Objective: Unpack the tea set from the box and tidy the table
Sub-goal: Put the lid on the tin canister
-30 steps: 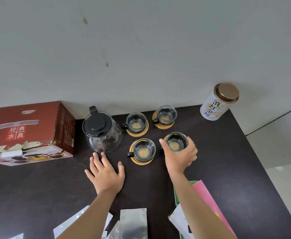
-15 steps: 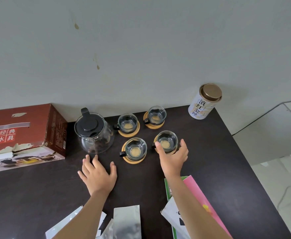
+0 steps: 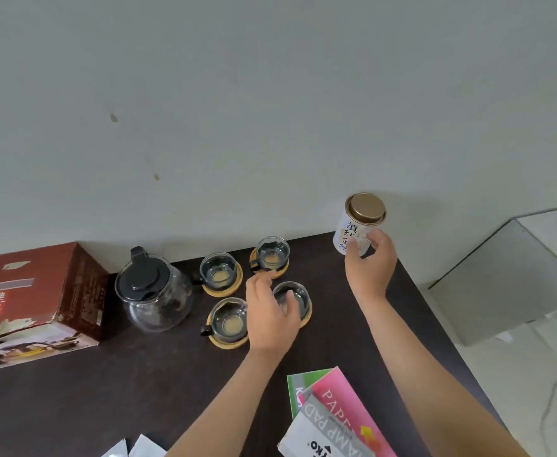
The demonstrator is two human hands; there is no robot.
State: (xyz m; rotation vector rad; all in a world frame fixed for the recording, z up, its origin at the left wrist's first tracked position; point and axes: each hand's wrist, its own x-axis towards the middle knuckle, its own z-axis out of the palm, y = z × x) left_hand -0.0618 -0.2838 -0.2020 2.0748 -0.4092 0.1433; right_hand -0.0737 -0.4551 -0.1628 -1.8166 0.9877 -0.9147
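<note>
Bench (image 3: 112, 400), dark top, carries everything. Box (image 3: 36, 301) at 9 o'clock, lying on its side, torn flap toward the camera; red face reads 经典水具. Glass teapot (image 3: 153, 291) with black lid just right of the box, unpacked. Four glass cups on wooden coasters in a two-by-two cluster at centre: back left cup (image 3: 219, 273), back right cup (image 3: 272, 255), front left cup (image 3: 229, 319), front right cup (image 3: 295, 300). Tea tin (image 3: 359, 225) at 1 o'clock near the wall, gold lid, Chinese characters on the white side, too small to read surely. Paper pads (image 3: 333, 413) at 5 o'clock: "PAPER" on the pink one, "STAMP PAD" partly legible on the grey one. Foil packets (image 3: 138, 448) at 6 o'clock edge.

Right hand (image 3: 369, 265) grasping tea tin low on its side, fingers wrapped round. Left hand (image 3: 270, 311) over the front right cup, fingers loosely curled at its rim; firm grip or mere touch, cannot tell.

Step, likely: moving tin to join the set. Advice: hold it mid-body, keep it upright, set it just beside the cups without knocking glass; steady the coaster when sliding the cup.
</note>
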